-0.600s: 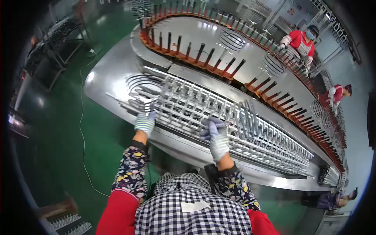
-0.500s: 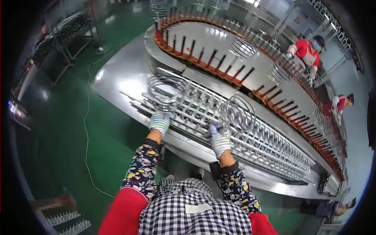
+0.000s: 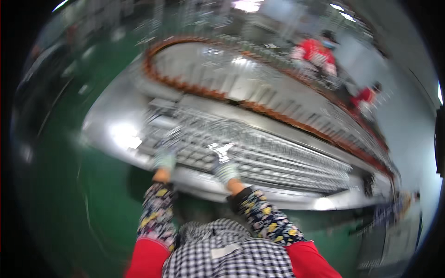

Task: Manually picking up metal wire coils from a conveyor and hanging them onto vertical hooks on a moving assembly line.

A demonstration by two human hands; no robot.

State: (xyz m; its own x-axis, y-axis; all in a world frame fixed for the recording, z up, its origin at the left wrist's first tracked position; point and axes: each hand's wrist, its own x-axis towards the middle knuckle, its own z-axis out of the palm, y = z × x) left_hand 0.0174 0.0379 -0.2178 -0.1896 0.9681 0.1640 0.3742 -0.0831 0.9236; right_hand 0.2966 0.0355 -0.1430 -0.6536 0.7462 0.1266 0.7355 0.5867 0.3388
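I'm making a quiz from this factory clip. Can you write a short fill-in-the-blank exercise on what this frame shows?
1. Both gloved hands, the left hand and the right hand, reach onto a rack of ____ wire parts.
2. The floor beside the machine is ____.
3. The curved rail behind the rack is ____ in colour.

Missing words: metal; green; orange

The floor point(image 3: 69, 204) under me was glossy green. A long curved steel bench point(image 3: 111, 134) ran ahead, edged by an orange-brown rail point(image 3: 259, 107). Two people in red point(image 3: 317, 52) worked beyond it under bright ceiling lights point(image 3: 245, 5); everything was blurred.
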